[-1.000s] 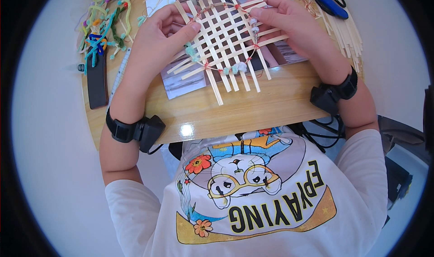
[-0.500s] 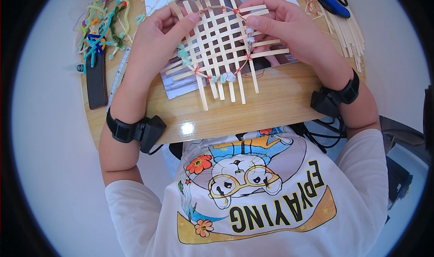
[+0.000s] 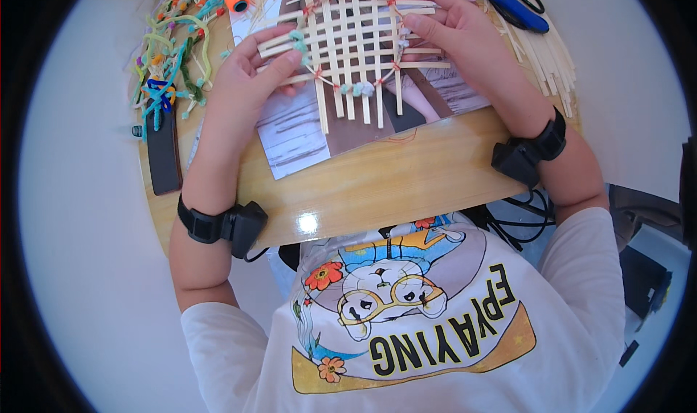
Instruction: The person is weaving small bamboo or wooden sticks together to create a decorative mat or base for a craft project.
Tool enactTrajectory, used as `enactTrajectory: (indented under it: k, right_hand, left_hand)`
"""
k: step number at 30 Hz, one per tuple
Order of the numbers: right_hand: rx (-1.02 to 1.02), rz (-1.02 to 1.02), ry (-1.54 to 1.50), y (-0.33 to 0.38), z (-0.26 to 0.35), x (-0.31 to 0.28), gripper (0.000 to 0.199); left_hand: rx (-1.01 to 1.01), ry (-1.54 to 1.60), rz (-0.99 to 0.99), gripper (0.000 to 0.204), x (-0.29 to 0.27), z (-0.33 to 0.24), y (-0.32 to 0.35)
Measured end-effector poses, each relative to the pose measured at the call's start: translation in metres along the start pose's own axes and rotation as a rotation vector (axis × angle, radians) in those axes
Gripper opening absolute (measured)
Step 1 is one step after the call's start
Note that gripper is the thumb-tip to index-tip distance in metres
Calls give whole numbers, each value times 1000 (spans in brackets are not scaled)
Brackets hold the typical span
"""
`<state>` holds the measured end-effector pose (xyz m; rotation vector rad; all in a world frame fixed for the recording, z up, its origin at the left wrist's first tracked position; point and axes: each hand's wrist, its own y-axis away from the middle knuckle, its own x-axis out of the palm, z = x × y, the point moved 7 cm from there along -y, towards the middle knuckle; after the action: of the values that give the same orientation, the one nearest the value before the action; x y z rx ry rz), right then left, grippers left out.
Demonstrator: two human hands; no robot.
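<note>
I am gripping the woven strip lattice (image 3: 352,46) with both hands, holding it just above the round wooden table (image 3: 377,184). My left hand (image 3: 247,86) is pinching its left edge, thumb lying over the ends of the pale strips beside a small teal knot. My right hand (image 3: 454,39) is closing on the right edge, fingers curled over the strip ends there. The lattice is sitting roughly square to me, with red thread ties at several crossings and a few pale beads along its lower edge. Printed sheets (image 3: 290,133) are lying under it. Loose strips (image 3: 548,54) and blue-handled scissors (image 3: 508,3) are lying beyond my right hand; coloured cords (image 3: 170,57) and a dark phone (image 3: 163,152) beyond my left.
</note>
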<state>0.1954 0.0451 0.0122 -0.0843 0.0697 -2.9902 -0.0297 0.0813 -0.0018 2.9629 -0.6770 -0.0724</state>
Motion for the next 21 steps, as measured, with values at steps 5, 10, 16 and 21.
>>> enactTrajectory:
  k: [5, 10, 16, 21]
  right_hand:
    - [101, 13, -48, 3, -7, 0, 39]
    - [211, 50, -263, 4, -11, 1, 42]
    - [246, 42, -222, 5, -16, 1, 35]
    - [224, -18, -240, 2, -16, -4, 35]
  left_hand:
    - [27, 1, -40, 42, -1, -2, 1]
    - [121, 54, -103, 45, -1, -13, 3]
    - [110, 71, -118, 53, 3, -18, 6]
    - [38, 164, 0, 46, 0, -1, 1]
